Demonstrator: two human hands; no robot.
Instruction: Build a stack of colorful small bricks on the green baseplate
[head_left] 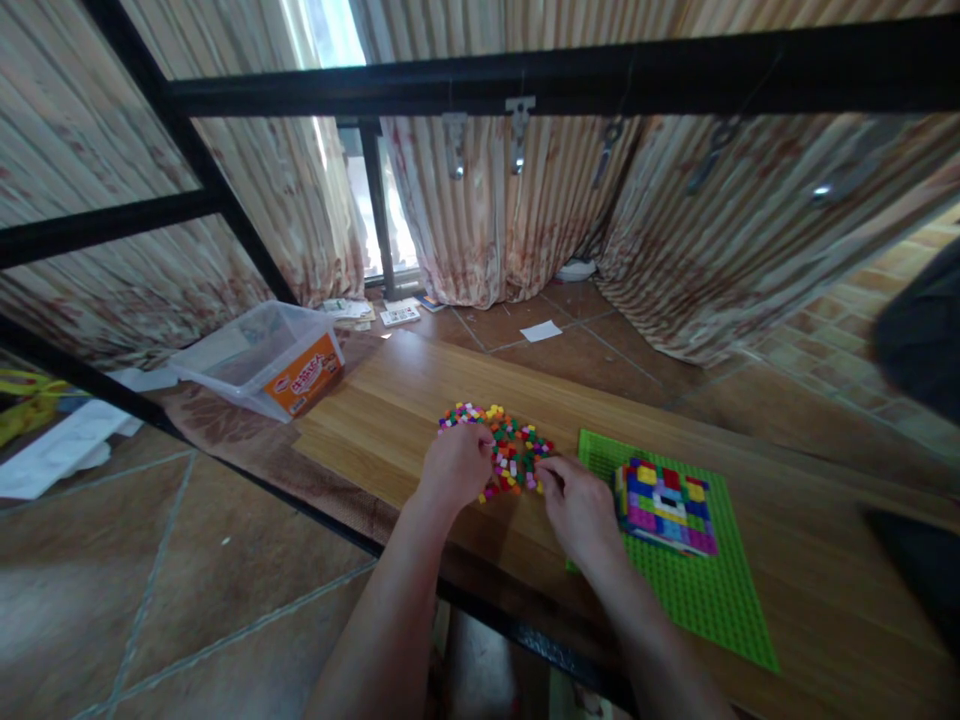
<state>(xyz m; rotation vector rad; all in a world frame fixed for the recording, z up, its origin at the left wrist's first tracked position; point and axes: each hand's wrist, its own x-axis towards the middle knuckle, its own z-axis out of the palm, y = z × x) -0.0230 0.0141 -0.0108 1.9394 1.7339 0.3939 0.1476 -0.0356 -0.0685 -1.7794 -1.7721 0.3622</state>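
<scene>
A heap of small coloured bricks lies on the wooden table. My left hand rests at the heap's near left edge, fingers curled into the bricks. My right hand sits at the heap's near right edge, fingertips pinched among the bricks; what they hold is too small to name. Just right of my right hand, a block of stacked multicoloured bricks stands on a green baseplate.
A clear plastic box with an orange label sits at the table's far left corner. A black metal frame crosses overhead. Curtains hang behind, papers lie on the tiled floor. A dark object lies at the right edge.
</scene>
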